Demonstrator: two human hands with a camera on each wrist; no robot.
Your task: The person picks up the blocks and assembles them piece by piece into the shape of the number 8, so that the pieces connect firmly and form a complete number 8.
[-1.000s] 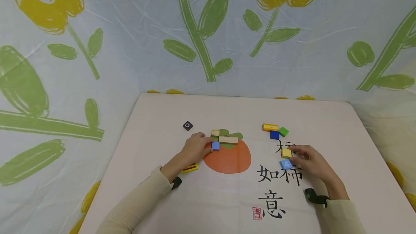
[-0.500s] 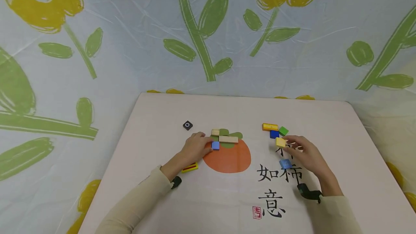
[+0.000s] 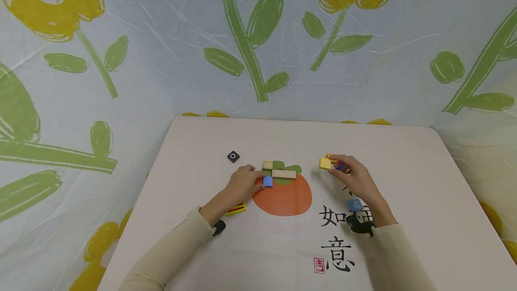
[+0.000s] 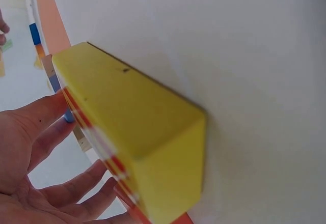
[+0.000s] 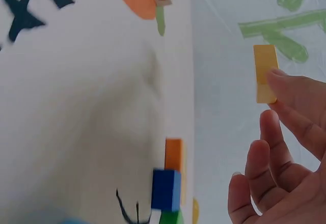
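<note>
My right hand (image 3: 355, 178) pinches a small yellow block (image 3: 325, 163) between thumb and fingertips, held above the table right of the printed persimmon. In the right wrist view the same yellow block (image 5: 266, 74) stands out from the thumb, with the other fingers loosely bent below. Over the persimmon's left edge, my left hand (image 3: 243, 184) holds a small blue block (image 3: 268, 182) between thumb and forefinger. That block sits just in front of two pale wooden blocks (image 3: 284, 174). A yellow block with red stripes (image 4: 132, 107) looms large in the left wrist view, nearer the camera than the fingers.
A dark block with a white ring (image 3: 233, 156) lies back left. Behind the right hand are an orange block (image 5: 173, 152), a dark blue block (image 5: 166, 189) and a green block (image 5: 171, 217). A light blue block (image 3: 355, 205) lies beside the right wrist.
My right hand has lifted the yellow block and carried it left and away from me, now partly covering the orange and dark blue blocks. The left hand has stayed in place.
</note>
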